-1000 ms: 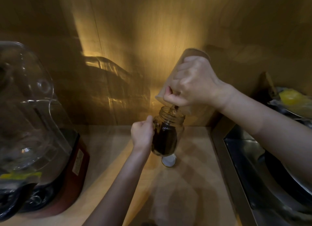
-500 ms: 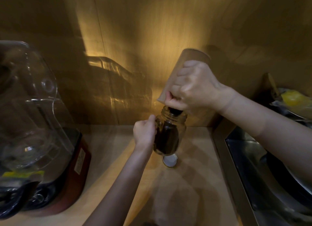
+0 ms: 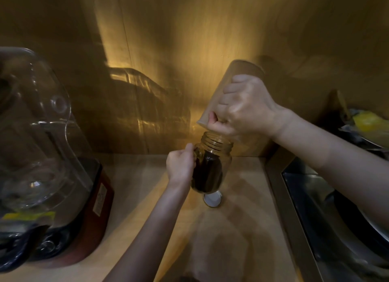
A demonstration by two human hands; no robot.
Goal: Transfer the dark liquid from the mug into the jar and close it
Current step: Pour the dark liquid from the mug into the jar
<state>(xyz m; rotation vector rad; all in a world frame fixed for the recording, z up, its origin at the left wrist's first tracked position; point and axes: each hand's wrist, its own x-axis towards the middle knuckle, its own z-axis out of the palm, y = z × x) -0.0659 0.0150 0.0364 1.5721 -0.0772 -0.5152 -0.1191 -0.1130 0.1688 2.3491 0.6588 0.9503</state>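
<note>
A glass jar (image 3: 212, 168) stands on the wooden counter, mostly filled with dark liquid, its threaded mouth uncovered. My left hand (image 3: 180, 166) grips the jar's left side. My right hand (image 3: 244, 107) holds a tan mug (image 3: 223, 88) steeply tipped, base up, with its rim just above and behind the jar's mouth. I cannot make out a stream of liquid between them. The jar's lid (image 3: 212, 199) lies flat on the counter just in front of the jar, its white inside facing up.
A blender (image 3: 48, 155) with a clear jug and dark red base fills the left side. A steel sink (image 3: 328, 214) with a dark pan lies on the right, with dishes and something yellow (image 3: 366, 121) behind it. The wooden wall is close behind.
The mug has tipped steeper and lifted slightly off the jar's mouth. The dark stream seen a second ago is gone and the liquid level in the jar stands higher. My left hand has kept its grip.
</note>
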